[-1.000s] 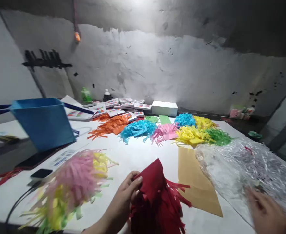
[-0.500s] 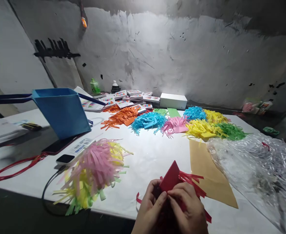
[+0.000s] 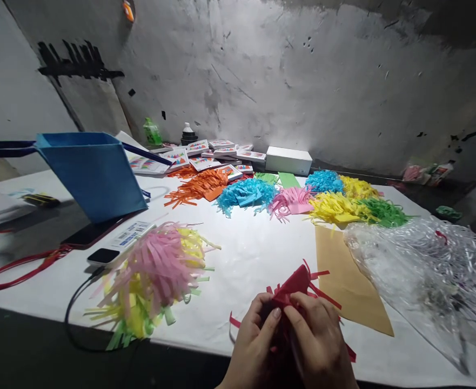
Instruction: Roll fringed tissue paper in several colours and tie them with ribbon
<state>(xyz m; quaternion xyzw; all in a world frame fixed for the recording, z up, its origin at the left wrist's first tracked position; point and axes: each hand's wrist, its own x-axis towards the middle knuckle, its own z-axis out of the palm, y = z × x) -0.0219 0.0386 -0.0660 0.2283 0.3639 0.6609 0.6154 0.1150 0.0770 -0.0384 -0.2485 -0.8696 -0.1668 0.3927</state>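
Note:
Close to the table's front edge, a red paper tassel with cut fringe strips is held between both hands. My left hand pinches its left side, thumb on top. From the right, my right hand grips the same paper with its fingers bent round it. Red strips stick out past the fingers on both sides; the lower part of the tassel is dark and mostly hidden by the hands. To the right lies a flat sheet of brown paper.
Pink, yellow and green tassels lie left of my hands, near a phone and cable. A blue open-topped holder stands behind them. Further back are several coloured tassels, boxes and a white carton. Clear plastic strips cover the right side.
The red paper's flat upper part has tilted down and now shows less between my fingers, with more fringe strips sticking up. The camera view has shifted slightly.

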